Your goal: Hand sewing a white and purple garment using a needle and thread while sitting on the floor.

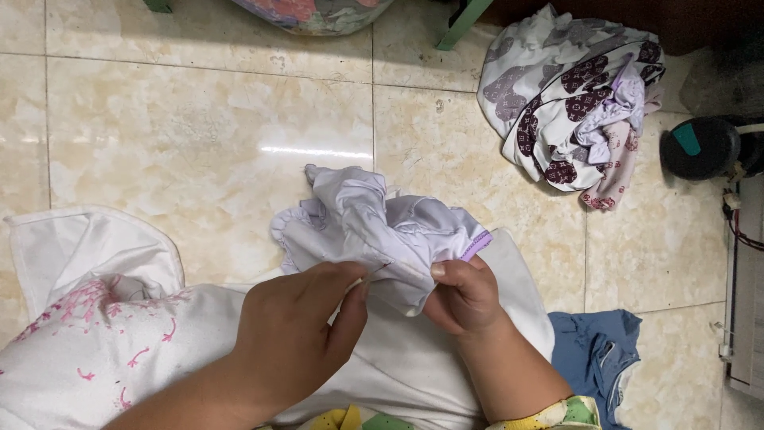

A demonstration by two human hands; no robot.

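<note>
Where gripped, crumpled lilac cloth [374, 231]

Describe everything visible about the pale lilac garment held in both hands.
The pale lilac garment is thin, soft-looking cloth, crumpled into a bunch with a ruffled edge at its left and a purple trim strip at its right. The left hand and right hand pinch its lower edge, holding it over a white cloth above the tiled floor.

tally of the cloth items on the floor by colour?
Pale lilac garment, in left hand and right hand: 1
White cloth with pink print: 1
Grey-maroon patterned heap: 1
Blue garment: 1
Total: 4
</note>
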